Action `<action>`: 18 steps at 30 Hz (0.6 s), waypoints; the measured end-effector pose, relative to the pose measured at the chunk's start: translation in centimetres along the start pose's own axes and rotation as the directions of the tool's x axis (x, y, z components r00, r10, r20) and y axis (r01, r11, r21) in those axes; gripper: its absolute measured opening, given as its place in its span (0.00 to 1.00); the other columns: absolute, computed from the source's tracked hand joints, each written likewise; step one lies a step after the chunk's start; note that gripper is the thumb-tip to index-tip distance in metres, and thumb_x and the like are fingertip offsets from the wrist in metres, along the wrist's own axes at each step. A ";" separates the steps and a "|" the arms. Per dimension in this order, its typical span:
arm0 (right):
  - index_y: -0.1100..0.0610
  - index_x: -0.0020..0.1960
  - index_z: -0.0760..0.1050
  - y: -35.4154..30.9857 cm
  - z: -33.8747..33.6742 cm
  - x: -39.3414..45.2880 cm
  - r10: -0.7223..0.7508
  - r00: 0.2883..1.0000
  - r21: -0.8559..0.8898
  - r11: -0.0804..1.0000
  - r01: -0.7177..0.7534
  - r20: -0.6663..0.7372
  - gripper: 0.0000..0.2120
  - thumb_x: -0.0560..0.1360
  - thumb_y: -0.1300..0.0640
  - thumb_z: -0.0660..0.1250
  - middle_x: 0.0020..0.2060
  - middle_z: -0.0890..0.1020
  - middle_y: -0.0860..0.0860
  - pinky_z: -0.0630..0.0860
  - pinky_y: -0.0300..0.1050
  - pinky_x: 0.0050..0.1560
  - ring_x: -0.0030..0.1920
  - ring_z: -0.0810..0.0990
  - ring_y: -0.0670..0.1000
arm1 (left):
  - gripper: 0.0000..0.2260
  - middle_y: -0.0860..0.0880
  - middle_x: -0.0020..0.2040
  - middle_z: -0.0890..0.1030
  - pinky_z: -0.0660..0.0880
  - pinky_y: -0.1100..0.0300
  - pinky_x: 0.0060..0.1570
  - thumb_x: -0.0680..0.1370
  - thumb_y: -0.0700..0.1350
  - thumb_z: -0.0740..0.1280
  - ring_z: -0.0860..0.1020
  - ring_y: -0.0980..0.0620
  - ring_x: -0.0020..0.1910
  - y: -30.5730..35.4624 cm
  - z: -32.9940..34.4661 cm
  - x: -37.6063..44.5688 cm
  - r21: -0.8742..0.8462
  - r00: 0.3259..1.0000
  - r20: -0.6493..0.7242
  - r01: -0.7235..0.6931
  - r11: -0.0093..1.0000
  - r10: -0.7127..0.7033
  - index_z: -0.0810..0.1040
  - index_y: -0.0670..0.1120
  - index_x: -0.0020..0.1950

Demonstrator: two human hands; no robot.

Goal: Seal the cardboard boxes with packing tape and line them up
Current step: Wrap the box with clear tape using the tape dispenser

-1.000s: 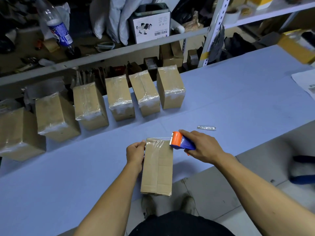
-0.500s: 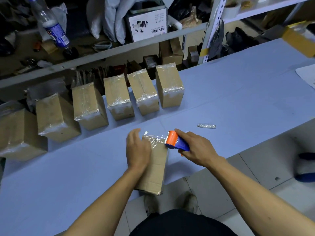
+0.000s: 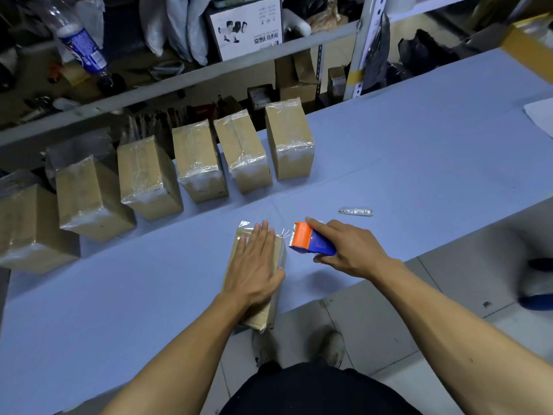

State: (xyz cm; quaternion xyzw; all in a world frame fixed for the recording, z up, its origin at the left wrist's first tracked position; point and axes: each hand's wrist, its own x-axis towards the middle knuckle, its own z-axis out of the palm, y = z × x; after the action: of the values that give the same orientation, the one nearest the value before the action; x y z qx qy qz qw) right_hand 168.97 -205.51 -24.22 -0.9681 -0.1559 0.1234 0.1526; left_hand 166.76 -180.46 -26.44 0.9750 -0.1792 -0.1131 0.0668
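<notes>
Left hand (image 3: pixel 254 265) flat, fingers straight and together, pressing box (image 3: pixel 278 259) at bench (image 3: pixel 119 295) near edge to bond tape. Right hand (image 3: pixel 350 250) curled round dispenser (image 3: pixel 311 242), just beside box.

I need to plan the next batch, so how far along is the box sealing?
Done: six taped boxes stand in a row along the table's far side. In hand: the left hand presses flat on a seventh box at the near edge, tape on its far end, while the right hand holds the tape dispenser beside it. Left: finishing this box and adding it to the row.
</notes>
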 end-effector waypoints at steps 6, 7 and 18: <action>0.39 0.80 0.46 0.4 0.2 -0.8 0.004 1.000 0.064 0.998 -0.005 0.024 0.40 0.75 0.33 0.64 0.60 0.73 0.45 0.66 0.40 0.44 0.56 0.76 0.51 | 0.36 0.51 0.78 0.33 0.31 0.56 0.74 0.76 0.59 0.47 0.34 0.53 0.78 0.3 -0.1 0.0 -0.011 1.000 0.017 0.025 1.000 -0.024 0.38 0.46 0.80; 0.39 0.79 0.46 0.4 0.2 -0.8 0.004 1.000 0.057 0.998 -0.006 0.024 0.39 0.75 0.32 0.62 0.59 0.73 0.45 0.66 0.41 0.44 0.54 0.76 0.51 | 0.36 0.51 0.78 0.33 0.31 0.56 0.74 0.76 0.59 0.46 0.34 0.53 0.78 0.4 -0.1 0.0 -0.015 0.999 0.015 0.031 0.999 -0.030 0.38 0.47 0.80; 0.40 0.79 0.53 -2.7 -0.3 0.9 -0.001 0.999 -0.194 0.981 0.008 0.038 0.33 0.77 0.35 0.58 0.60 0.73 0.52 0.69 0.45 0.40 0.50 0.79 0.56 | 0.36 0.48 0.80 0.37 0.33 0.53 0.75 0.75 0.57 0.47 0.35 0.51 0.78 0.7 0.0 0.1 -0.024 1.000 -0.008 0.025 0.999 -0.025 0.41 0.45 0.80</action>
State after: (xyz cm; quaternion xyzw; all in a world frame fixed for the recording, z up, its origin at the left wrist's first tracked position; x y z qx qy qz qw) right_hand 169.22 -202.85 -23.19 -0.9755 -0.1721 0.1255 0.0549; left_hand 166.62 -181.17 -26.38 0.9767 -0.1653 -0.1122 0.0779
